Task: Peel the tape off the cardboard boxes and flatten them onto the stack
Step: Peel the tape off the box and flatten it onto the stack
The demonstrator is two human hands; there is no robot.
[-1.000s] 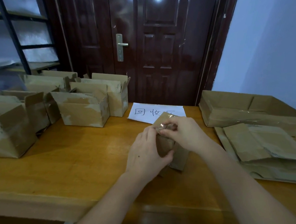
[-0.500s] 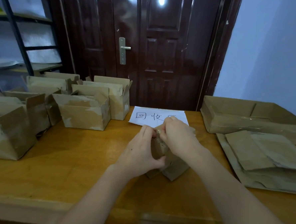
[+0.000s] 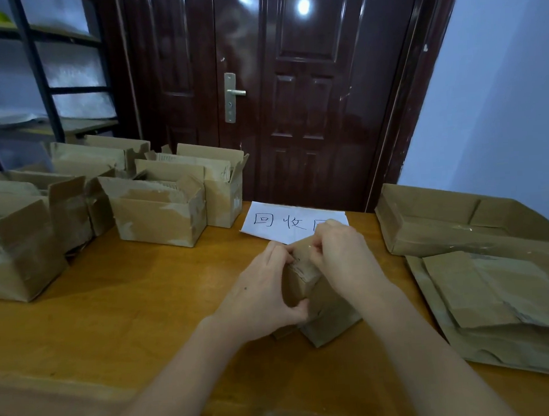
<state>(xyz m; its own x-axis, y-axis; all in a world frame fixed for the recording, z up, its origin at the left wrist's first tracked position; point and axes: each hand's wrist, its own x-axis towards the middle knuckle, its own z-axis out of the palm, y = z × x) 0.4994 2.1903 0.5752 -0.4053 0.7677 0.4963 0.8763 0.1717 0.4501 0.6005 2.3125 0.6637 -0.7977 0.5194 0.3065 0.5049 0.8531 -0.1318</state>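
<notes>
We grip a small cardboard box [image 3: 307, 289] mid-counter: left hand [image 3: 259, 292] clasps its side, right hand [image 3: 343, 258] pinches tape on top. Flattened boxes [image 3: 497, 297] lie stacked right; several standing boxes [image 3: 158, 215] await left.

Dark wooden door [image 3: 291, 87], pale blue wall [image 3: 497, 91], metal shelving [image 3: 38, 77], wooden table [image 3: 137, 299]

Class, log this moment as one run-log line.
stage: peeling tape | left hand: grips small box | right hand: pinches at box top | flattened stack: right

Dark door [image 3: 294, 87], shelving [image 3: 38, 77], handwritten paper sign [image 3: 280, 222]
</notes>
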